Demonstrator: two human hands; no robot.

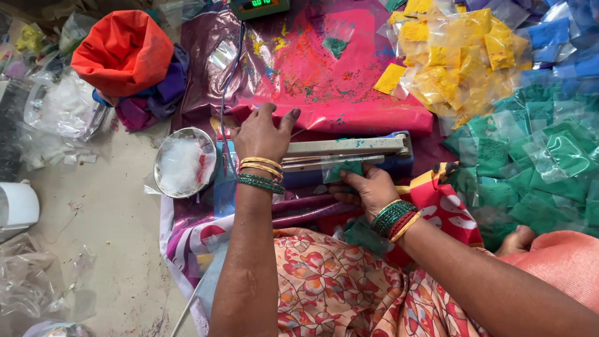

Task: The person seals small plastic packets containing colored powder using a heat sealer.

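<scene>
My left hand sits on the hinge end of the heat sealer, palm down, fingers pressed together and curled over the arm, thumb out to the side. Sealer arm looks lowered or nearly so; can't tell if it's fully clamped. My right hand pinches a small clear pouch of green powder btwn thumb and fingertips, pouch mouth tucked under the sealer bar, near the middle of the pink plastic sheet spread on the floor.

Risks as I judge them:
- Pouch mouth may sit crooked in the bar, so seal could come out slanted or w/ a gap and powder would leak.
- Green powder smeared on the sealer arm and bar; grains caught in the seam could give a weak seal.
- Right fingertips are just beside the hot strip, so a burn is possible if I press w/ them that close.
- Cable runs past my left wrist toward the far edge of the sheet; a snag could shift the sealer mid-press.
- Steel bowl of empty bags is just beside my left forearm and could be knocked.
- Piles of green packets and yellow packets are heaped at the right side; a finished pouch could land in the wrong colour.
</scene>
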